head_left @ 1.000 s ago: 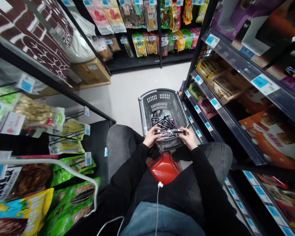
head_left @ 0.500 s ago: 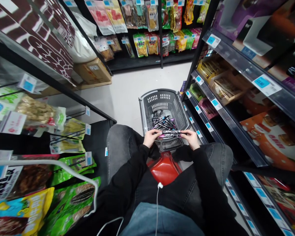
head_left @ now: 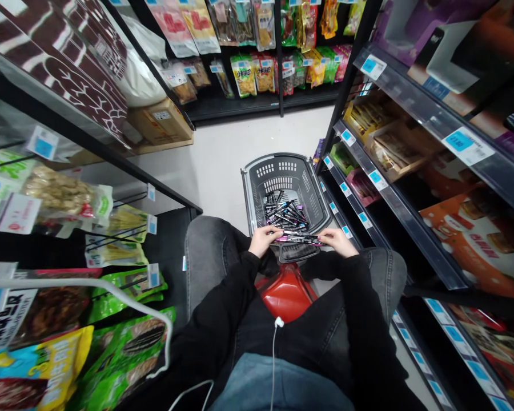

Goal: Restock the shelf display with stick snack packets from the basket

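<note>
Over the near rim of a grey shopping basket (head_left: pixel 254 200), my left hand (head_left: pixel 263 240) pinches one end of some slim, dark stick-shaped packs (head_left: pixel 300 236) with pink and white marks. My right hand (head_left: pixel 339 241) has its fingers closed at their other end. The packs lie sideways between both hands, and how many there are I cannot tell. Inside the basket a loose heap of similar black sticks (head_left: pixel 286 214) with purple and light parts rests on the bottom. What the sticks contain is too small to make out.
A red glossy object (head_left: pixel 286 294) sits between my legs. Shelves with boxes (head_left: pixel 475 228) stand close on the right. Hanging snack bags (head_left: pixel 131 342) fill the left rack, and a cardboard carton (head_left: pixel 160 123) is on the far left. A white cable (head_left: pixel 274 365) hangs down my front.
My right hand has shifted slightly right and down along the packs. The left hand stays nearly in place, and the view has moved a little.
</note>
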{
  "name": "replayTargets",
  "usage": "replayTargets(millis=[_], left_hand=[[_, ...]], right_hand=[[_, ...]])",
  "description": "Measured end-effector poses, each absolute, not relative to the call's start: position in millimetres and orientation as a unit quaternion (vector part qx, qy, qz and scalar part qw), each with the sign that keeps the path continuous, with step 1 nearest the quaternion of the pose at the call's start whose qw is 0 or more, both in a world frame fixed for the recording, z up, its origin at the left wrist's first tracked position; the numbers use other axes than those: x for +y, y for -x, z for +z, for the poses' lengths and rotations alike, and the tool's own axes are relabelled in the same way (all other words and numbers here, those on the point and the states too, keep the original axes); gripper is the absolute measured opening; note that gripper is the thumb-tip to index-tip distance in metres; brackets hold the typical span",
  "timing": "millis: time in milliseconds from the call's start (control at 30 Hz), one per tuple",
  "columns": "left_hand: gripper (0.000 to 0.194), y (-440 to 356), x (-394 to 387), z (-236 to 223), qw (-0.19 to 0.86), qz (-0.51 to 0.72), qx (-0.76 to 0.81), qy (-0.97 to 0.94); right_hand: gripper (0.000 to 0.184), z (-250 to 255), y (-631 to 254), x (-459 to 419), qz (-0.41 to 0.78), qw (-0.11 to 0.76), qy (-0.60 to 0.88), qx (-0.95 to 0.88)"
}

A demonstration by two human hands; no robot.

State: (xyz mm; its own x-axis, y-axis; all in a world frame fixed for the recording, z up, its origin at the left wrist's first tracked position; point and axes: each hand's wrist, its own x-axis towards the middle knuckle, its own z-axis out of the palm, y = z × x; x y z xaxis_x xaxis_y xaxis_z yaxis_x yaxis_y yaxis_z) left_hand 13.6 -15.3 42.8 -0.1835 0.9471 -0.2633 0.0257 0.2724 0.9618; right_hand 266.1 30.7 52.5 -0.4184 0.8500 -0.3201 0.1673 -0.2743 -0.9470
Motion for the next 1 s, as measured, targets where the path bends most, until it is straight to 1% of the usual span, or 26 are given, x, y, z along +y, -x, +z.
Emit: replayTargets(millis=[133, 233, 267, 333, 433, 500, 567, 667, 733, 900, 1000], left_hand=[[0.034, -16.4, -15.2, 38.7, 0.607, 0.476, 0.557, -0.306], [0.034, -16.4, -13.9, 37.7, 0.618, 0.483, 0.549, -0.287], [0.034, -16.0, -13.4, 37.7, 0.614, 0.485, 0.555, -0.284], [0.033, -14.9, -12.4, 38.2, 0.602, 0.483, 0.57, -0.282], [0.031, -13.9, -11.9, 39.9, 0.575, 0.477, 0.595, -0.297], [0.03, -14.6, -12.5, 40.8, 0.555, 0.474, 0.607, -0.314], [0.03, -16.5, -13.5, 40.7, 0.546, 0.468, 0.612, -0.329], [0.029, -19.8, -14.9, 38.6, 0.553, 0.453, 0.609, -0.344], [0.029, -20.6, -15.0, 36.9, 0.558, 0.45, 0.606, -0.345], [0.032, -16.7, -12.7, 35.6, 0.551, 0.445, 0.624, -0.329], [0.029, -14.0, -11.3, 36.8, 0.531, 0.428, 0.656, -0.323]], right_hand=[[0.025, 51.9, -267.5, 29.3, 0.704, 0.226, 0.464, -0.489], [0.022, 47.5, -265.3, 27.0, 0.68, 0.222, 0.469, -0.517], [0.02, 46.4, -263.7, 25.8, 0.652, 0.218, 0.477, -0.548], [0.016, 45.6, -258.9, 23.0, 0.555, 0.185, 0.495, -0.643], [0.019, 48.1, -247.5, 18.7, 0.387, 0.072, 0.509, -0.766], [0.024, 49.9, -237.7, 16.5, 0.316, -0.008, 0.513, -0.798], [0.028, 50.0, -228.0, 15.4, 0.255, -0.07, 0.524, -0.81], [0.03, 47.6, -218.2, 15.5, 0.183, -0.124, 0.545, -0.809], [0.03, 46.0, -216.5, 16.6, 0.163, -0.137, 0.551, -0.807], [0.027, 44.8, -219.0, 19.1, 0.122, -0.097, 0.503, -0.85], [0.026, 40.9, -213.0, 16.6, 0.096, -0.097, 0.501, -0.855]])
